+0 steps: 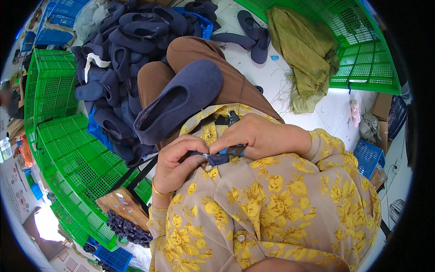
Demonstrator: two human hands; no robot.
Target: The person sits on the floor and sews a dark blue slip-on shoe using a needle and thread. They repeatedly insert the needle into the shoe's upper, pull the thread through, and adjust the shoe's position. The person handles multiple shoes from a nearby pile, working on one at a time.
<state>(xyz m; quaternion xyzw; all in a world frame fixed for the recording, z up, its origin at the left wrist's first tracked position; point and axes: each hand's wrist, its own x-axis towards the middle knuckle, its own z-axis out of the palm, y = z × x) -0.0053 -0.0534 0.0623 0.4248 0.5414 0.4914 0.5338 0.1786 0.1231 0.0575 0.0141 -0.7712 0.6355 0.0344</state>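
From the head view we see a brown cardboard box (383,105) far right beside green crates (362,50), while our left hand (176,165) and right hand (253,133) both pinch 1 small navy bow (217,158), near the navy slipper (176,102) on the lap.

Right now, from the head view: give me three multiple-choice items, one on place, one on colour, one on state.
1. Where does the navy slipper nearest the hands lie?
A. on the person's lap
B. inside a crate
C. on a shelf

2. What colour are the big crates?
A. red
B. green
C. white

3. What are the hands doing?
A. resting apart
B. pinching a small navy bow together
C. lifting a crate

Key: 1 A, it rests on the brown trousers. 2 B, green lattice. 3 B, the left hand and right hand meet on it.
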